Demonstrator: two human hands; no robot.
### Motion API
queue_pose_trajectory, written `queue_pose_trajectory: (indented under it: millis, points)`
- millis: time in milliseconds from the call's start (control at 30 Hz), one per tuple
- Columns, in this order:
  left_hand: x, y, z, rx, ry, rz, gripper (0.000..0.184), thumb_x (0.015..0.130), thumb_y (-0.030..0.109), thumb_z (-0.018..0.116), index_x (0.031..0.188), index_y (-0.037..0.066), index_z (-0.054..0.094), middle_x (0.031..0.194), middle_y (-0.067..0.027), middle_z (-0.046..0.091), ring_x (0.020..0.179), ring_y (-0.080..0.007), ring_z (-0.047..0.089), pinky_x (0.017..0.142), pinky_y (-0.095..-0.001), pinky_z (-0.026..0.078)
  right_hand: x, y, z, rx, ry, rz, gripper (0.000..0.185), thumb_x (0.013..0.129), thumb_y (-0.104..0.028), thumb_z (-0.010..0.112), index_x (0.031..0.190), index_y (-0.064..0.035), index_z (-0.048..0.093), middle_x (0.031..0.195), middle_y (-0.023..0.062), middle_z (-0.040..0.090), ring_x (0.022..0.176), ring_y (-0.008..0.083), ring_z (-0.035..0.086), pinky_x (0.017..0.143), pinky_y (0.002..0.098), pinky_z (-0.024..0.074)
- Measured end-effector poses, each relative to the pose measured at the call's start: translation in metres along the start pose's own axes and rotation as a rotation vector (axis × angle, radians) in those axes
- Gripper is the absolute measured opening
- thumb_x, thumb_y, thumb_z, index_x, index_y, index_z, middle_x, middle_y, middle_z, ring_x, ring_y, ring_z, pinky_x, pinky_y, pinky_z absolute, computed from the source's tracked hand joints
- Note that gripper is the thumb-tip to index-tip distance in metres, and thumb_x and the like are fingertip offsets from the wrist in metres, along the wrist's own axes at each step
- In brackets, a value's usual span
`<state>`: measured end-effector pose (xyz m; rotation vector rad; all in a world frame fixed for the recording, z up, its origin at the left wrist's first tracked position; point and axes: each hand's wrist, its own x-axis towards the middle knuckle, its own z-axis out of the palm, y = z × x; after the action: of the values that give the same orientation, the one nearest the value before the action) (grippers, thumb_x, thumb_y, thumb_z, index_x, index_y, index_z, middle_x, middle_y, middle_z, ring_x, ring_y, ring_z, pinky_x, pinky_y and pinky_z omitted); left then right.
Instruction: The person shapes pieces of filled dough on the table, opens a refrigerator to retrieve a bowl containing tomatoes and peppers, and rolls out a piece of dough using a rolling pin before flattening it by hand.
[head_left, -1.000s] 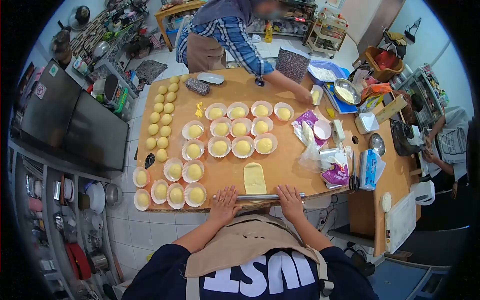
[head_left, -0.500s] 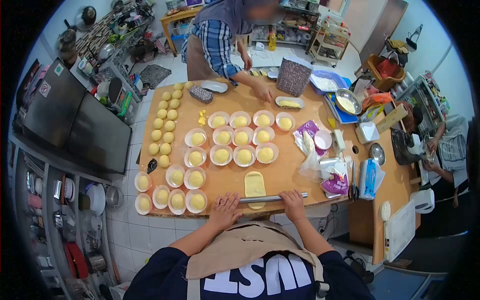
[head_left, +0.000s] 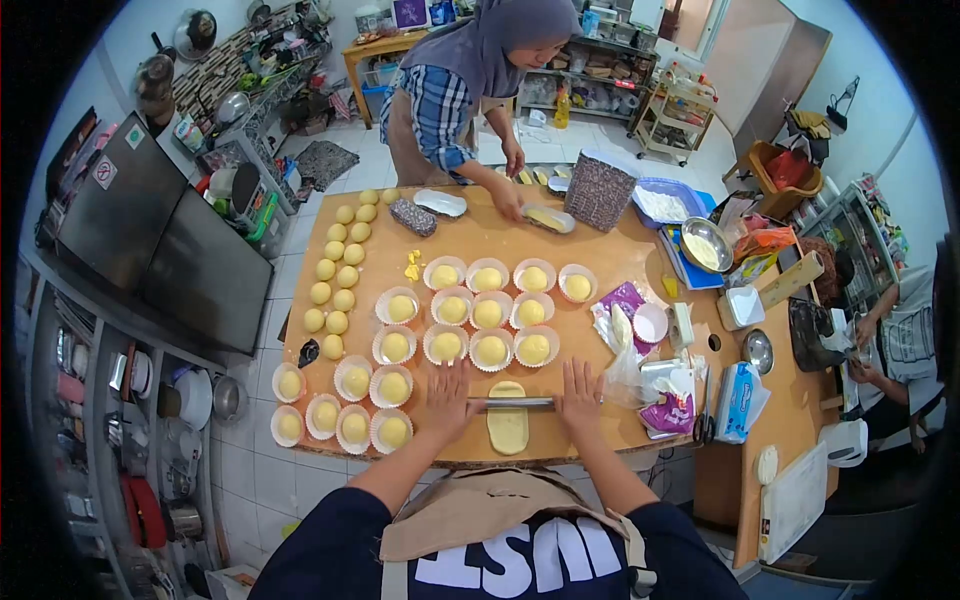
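Note:
A flattened oblong piece of pale yellow dough [head_left: 508, 432] lies on the wooden table near its front edge. Across its upper part runs a metal rolling pin [head_left: 525, 402]. My left hand [head_left: 450, 398] presses flat on the pin's left end, fingers stretched forward. On the other end rests my right hand [head_left: 578, 396], its fingers also straight and apart. Just beyond the pin stand several round dough balls in white paper cups [head_left: 491, 350]. More cupped balls [head_left: 394, 387] are left of my left hand.
Loose dough balls [head_left: 344, 276] line the table's left side. Across the table, a co-worker's hand [head_left: 508, 200] touches a small tray with dough [head_left: 548, 219]. On the right are a purple packet [head_left: 668, 410], scissors [head_left: 706, 420], a tissue pack [head_left: 738, 400] and a metal bowl [head_left: 706, 246].
Both my hands have slid forward, and the rolling pin has moved from the dough's near part to its upper part. My fingers have straightened. The co-worker's hand has shifted to the small tray.

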<state>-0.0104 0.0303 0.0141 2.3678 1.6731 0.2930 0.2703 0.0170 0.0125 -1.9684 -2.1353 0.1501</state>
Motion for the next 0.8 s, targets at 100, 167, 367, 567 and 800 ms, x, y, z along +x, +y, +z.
queue_pose_trajectory:
  millis: [100, 167, 367, 567, 800]
  points:
    - [-0.043, -0.001, 0.012, -0.006, -0.157, 0.092, 0.086, 0.091, 0.051, 0.051, 0.15, 0.001, 0.014, 0.158, -0.0169, 0.012, 0.145, -0.0373, 0.01, 0.116, -0.0536, 0.009, -0.047, 0.008, 0.011, 0.077, -0.099, -0.049, 0.071, 0.092, -0.04, 0.052, 0.149, -0.0076, 0.025, 0.154, 0.0126, 0.025, 0.144, 0.0327, 0.02, 0.115, 0.0562, 0.0046]
    - [-0.05, 0.0, 0.01, 0.043, -0.238, 0.132, 0.088, 0.09, 0.053, 0.051, 0.149, -0.001, 0.015, 0.157, -0.0182, 0.013, 0.144, -0.0383, 0.013, 0.116, -0.0531, 0.011, -0.067, 0.006, 0.011, 0.055, -0.153, -0.093, 0.071, 0.092, -0.041, 0.052, 0.149, -0.007, 0.026, 0.153, 0.0132, 0.027, 0.143, 0.0333, 0.023, 0.115, 0.0571, 0.0068]
    - [-0.019, -0.003, 0.001, 0.007, -0.275, 0.076, 0.091, 0.09, 0.059, 0.047, 0.149, -0.002, 0.016, 0.157, -0.0184, 0.011, 0.145, -0.0367, 0.011, 0.116, -0.0515, 0.009, -0.03, 0.009, -0.002, 0.031, -0.258, -0.066, 0.073, 0.092, -0.045, 0.049, 0.149, -0.0077, 0.024, 0.155, 0.0097, 0.025, 0.144, 0.032, 0.021, 0.114, 0.0587, 0.0065]
    - [0.02, 0.003, -0.016, 0.038, -0.291, -0.031, 0.094, 0.09, 0.065, 0.04, 0.151, 0.001, 0.007, 0.159, -0.016, 0.005, 0.147, -0.0346, 0.001, 0.116, -0.0531, 0.003, 0.023, 0.009, 0.0, -0.03, -0.212, -0.035, 0.074, 0.093, -0.048, 0.048, 0.15, -0.0099, 0.021, 0.156, 0.0096, 0.023, 0.145, 0.0321, 0.016, 0.114, 0.0606, 0.0051]
    - [0.023, -0.002, -0.011, 0.053, -0.303, -0.114, 0.092, 0.091, 0.066, 0.036, 0.152, 0.006, 0.003, 0.16, -0.0124, 0.0, 0.147, -0.0317, -0.006, 0.117, -0.0532, 0.001, 0.022, 0.022, -0.019, 0.005, -0.191, -0.191, 0.051, 0.084, -0.03, 0.059, 0.129, -0.0098, 0.047, 0.131, 0.012, 0.048, 0.125, 0.0289, 0.043, 0.107, 0.0497, 0.0258]
